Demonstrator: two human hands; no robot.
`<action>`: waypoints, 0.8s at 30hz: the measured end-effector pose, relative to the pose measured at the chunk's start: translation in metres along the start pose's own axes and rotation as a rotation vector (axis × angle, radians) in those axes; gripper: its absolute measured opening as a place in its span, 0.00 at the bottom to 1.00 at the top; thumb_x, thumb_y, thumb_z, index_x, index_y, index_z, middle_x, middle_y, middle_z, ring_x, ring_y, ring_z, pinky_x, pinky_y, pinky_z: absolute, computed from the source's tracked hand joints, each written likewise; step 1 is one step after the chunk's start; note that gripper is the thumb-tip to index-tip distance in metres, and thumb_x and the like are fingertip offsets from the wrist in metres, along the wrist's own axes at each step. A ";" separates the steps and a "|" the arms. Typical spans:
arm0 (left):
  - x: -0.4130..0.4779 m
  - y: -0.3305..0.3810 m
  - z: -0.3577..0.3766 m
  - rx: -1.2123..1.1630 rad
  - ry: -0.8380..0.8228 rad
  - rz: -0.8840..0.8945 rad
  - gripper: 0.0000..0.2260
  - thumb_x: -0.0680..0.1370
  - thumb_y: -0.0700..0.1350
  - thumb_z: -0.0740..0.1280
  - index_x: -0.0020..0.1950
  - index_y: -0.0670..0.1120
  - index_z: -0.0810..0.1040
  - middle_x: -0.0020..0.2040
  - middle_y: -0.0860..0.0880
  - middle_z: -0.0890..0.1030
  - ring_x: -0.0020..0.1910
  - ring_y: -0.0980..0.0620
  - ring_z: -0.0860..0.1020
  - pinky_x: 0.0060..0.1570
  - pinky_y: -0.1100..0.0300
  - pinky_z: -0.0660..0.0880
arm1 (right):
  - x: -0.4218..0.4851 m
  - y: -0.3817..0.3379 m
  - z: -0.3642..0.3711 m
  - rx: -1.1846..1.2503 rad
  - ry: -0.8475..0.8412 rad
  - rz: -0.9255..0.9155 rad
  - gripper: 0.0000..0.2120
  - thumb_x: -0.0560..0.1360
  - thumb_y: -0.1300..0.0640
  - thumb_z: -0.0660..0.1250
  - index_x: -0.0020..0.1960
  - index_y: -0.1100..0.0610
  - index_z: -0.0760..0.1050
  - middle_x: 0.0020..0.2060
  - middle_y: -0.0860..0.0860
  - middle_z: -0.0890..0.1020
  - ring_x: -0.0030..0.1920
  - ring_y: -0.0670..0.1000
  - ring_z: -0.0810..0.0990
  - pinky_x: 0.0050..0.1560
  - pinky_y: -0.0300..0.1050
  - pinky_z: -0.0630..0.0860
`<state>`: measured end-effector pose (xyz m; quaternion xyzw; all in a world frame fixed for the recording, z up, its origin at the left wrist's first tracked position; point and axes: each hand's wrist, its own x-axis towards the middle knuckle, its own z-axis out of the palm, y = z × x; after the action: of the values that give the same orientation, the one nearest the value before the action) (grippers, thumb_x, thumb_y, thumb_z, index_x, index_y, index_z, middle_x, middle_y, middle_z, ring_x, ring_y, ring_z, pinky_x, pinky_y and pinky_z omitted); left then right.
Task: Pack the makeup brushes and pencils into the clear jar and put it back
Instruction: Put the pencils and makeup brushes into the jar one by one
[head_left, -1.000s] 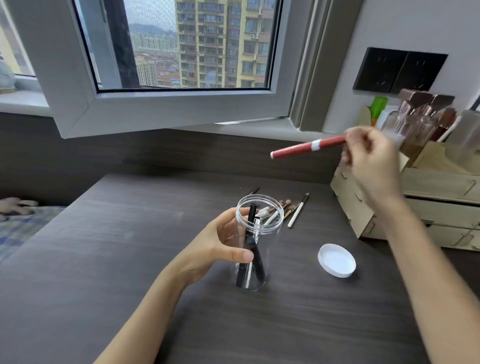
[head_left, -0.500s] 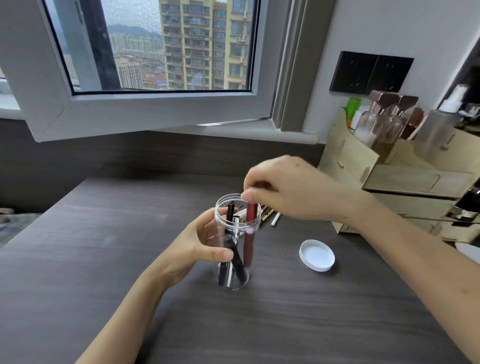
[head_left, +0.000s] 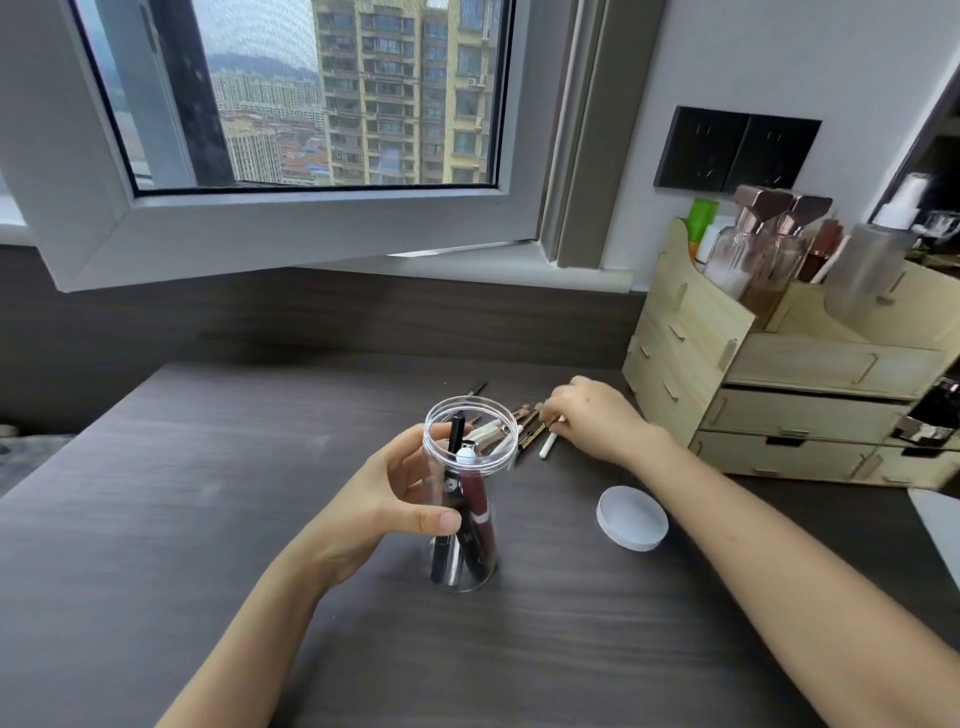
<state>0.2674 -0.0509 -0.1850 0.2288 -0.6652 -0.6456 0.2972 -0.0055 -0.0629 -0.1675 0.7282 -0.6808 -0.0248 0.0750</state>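
Note:
The clear jar (head_left: 470, 569) stands upright on the dark desk, and my left hand (head_left: 395, 499) is wrapped around its side. Inside it lean a red pencil (head_left: 475, 506), a black pen (head_left: 456, 431) and a silver-tipped stick. Behind the jar lies a loose pile of brushes and pencils (head_left: 524, 423). My right hand (head_left: 592, 415) reaches down onto that pile, its fingers pinched on a white pencil (head_left: 548, 446) that still touches the desk. The jar's white lid (head_left: 631, 524) lies flat to the jar's right.
A wooden drawer organiser (head_left: 779, 384) with bottles on top stands at the right, against the wall. An open window frame (head_left: 291, 228) overhangs the desk's back edge. Something white (head_left: 937, 525) lies at the desk's right edge.
My right hand dropped the red pencil into the jar, then moved back and right to the pile and closed on a white pencil. My left hand stayed on the jar.

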 end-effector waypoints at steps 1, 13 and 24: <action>0.000 0.000 0.000 -0.003 0.004 -0.001 0.35 0.55 0.43 0.77 0.62 0.51 0.76 0.58 0.49 0.83 0.57 0.51 0.80 0.53 0.59 0.78 | 0.003 0.000 0.005 -0.065 0.008 -0.050 0.12 0.77 0.58 0.60 0.56 0.55 0.78 0.54 0.53 0.81 0.56 0.58 0.73 0.52 0.49 0.70; 0.000 0.000 0.000 -0.014 0.001 -0.011 0.36 0.56 0.42 0.77 0.63 0.50 0.75 0.59 0.47 0.82 0.59 0.50 0.79 0.55 0.57 0.76 | 0.025 -0.004 0.001 -0.350 0.064 -0.284 0.10 0.75 0.65 0.59 0.52 0.56 0.75 0.51 0.53 0.80 0.55 0.57 0.74 0.45 0.46 0.62; 0.000 -0.003 0.000 -0.045 -0.002 -0.013 0.38 0.56 0.41 0.77 0.65 0.47 0.73 0.58 0.47 0.82 0.56 0.50 0.79 0.51 0.57 0.76 | -0.073 -0.019 -0.134 0.717 0.356 -0.115 0.05 0.74 0.60 0.67 0.46 0.51 0.79 0.36 0.47 0.80 0.38 0.41 0.75 0.42 0.29 0.69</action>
<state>0.2673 -0.0511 -0.1875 0.2257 -0.6494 -0.6625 0.2976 0.0262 0.0211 -0.0423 0.7379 -0.5808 0.3368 -0.0686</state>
